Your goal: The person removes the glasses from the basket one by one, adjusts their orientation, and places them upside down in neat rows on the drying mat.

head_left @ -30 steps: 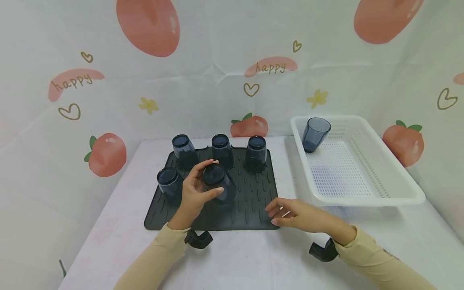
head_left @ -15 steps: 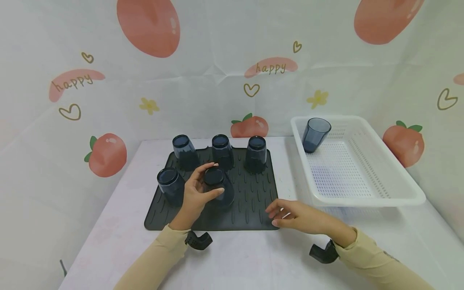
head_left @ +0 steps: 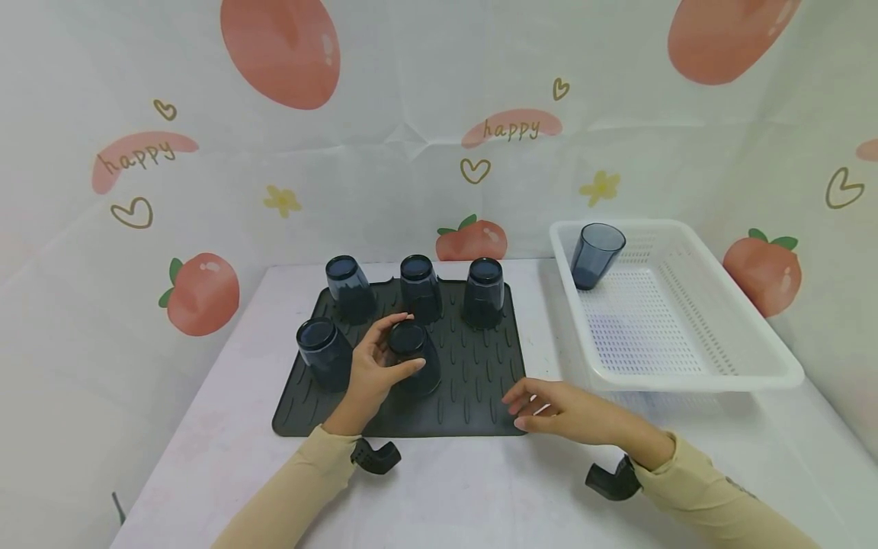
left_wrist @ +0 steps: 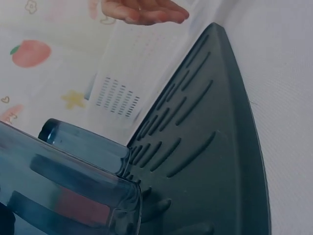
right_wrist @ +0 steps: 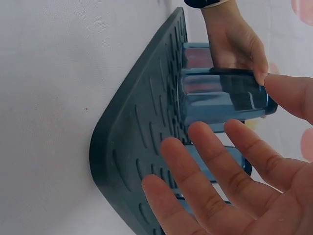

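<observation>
My left hand [head_left: 369, 375] grips an upside-down blue drinking glass [head_left: 420, 377] near its base, thumb on the near side and fingers behind. In the right wrist view this glass [right_wrist: 217, 95] has its rim down at the ribbed black drying mat [head_left: 473, 389]. Just left of it, another inverted glass [head_left: 322, 357] stands on the mat. A row of three inverted glasses lines the mat's back: left [head_left: 351, 290], middle [head_left: 420, 287] and right [head_left: 484, 293]. Over the mat's front right corner hovers my right hand [head_left: 562, 410], holding nothing, its fingers relaxed and spread.
A white perforated plastic basket [head_left: 700, 381] is on the table's right side. One blue glass [head_left: 597, 255] leans in its back left corner. The white table [head_left: 453, 488] extends in front of the mat, and a fruit-patterned backdrop [head_left: 384, 183] stands behind.
My left hand has brought the glass slightly down and toward me, and its rim has come down to the mat. The right hand has stayed almost still.
</observation>
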The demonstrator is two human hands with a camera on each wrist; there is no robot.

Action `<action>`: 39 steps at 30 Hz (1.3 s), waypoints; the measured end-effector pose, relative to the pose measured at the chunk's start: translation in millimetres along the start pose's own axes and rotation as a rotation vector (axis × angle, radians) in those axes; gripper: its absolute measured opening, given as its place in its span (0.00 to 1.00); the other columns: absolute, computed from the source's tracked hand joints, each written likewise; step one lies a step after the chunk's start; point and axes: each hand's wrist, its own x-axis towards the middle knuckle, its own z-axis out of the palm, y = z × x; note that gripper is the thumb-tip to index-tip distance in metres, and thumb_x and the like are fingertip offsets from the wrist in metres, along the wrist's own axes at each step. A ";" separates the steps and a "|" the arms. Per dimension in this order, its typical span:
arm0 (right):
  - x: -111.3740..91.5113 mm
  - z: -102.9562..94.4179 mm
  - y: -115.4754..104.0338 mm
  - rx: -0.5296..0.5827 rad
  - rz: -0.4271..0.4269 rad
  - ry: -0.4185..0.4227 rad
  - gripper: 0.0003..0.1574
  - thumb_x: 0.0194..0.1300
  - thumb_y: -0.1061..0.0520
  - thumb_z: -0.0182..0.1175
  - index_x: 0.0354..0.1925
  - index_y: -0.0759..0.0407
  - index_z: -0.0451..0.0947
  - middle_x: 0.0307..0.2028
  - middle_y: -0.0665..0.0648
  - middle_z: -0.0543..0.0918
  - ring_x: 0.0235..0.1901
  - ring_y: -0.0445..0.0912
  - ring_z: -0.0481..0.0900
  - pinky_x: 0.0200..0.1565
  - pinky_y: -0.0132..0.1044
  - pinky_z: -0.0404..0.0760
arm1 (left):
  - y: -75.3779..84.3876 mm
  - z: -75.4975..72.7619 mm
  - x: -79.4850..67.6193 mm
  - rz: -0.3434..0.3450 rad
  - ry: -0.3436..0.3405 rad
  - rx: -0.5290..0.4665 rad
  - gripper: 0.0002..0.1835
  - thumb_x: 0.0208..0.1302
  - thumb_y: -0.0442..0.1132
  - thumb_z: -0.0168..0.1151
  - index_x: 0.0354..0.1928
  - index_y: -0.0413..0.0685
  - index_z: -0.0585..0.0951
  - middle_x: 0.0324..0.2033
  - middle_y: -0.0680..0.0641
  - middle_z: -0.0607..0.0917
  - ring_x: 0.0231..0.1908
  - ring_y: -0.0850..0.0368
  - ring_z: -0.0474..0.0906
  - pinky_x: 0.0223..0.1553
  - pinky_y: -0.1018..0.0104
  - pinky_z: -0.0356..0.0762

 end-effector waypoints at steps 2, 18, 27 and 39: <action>0.4 0.4 1.4 0.001 0.002 0.000 0.23 0.69 0.49 0.59 0.55 0.60 0.73 0.49 0.58 0.81 0.48 0.42 0.80 0.48 0.32 0.81 | -0.8 0.0 0.0 -0.007 0.002 0.005 0.39 0.47 0.18 0.69 0.64 0.29 0.65 0.59 0.51 0.74 0.60 0.61 0.72 0.61 0.70 0.72; 2.9 1.4 4.5 -0.008 -0.003 0.001 0.23 0.69 0.48 0.59 0.55 0.60 0.73 0.49 0.57 0.82 0.48 0.40 0.80 0.48 0.32 0.81 | -10.3 -5.2 0.8 -0.035 0.013 0.035 0.39 0.48 0.18 0.68 0.64 0.32 0.65 0.62 0.39 0.71 0.62 0.61 0.71 0.63 0.70 0.70; 4.5 1.8 1.0 -0.018 -0.005 -0.010 0.22 0.69 0.48 0.59 0.55 0.59 0.74 0.48 0.56 0.82 0.48 0.40 0.80 0.47 0.32 0.81 | -15.7 -10.2 2.5 -0.043 0.005 0.041 0.39 0.48 0.19 0.69 0.64 0.33 0.66 0.62 0.43 0.72 0.61 0.61 0.72 0.61 0.71 0.71; 5.4 3.5 -0.6 -0.001 -0.006 -0.018 0.21 0.69 0.49 0.59 0.55 0.59 0.73 0.48 0.55 0.82 0.47 0.40 0.80 0.48 0.33 0.81 | -11.8 -11.6 4.3 -0.042 -0.022 0.053 0.38 0.49 0.19 0.68 0.64 0.31 0.64 0.62 0.30 0.68 0.59 0.63 0.72 0.61 0.74 0.71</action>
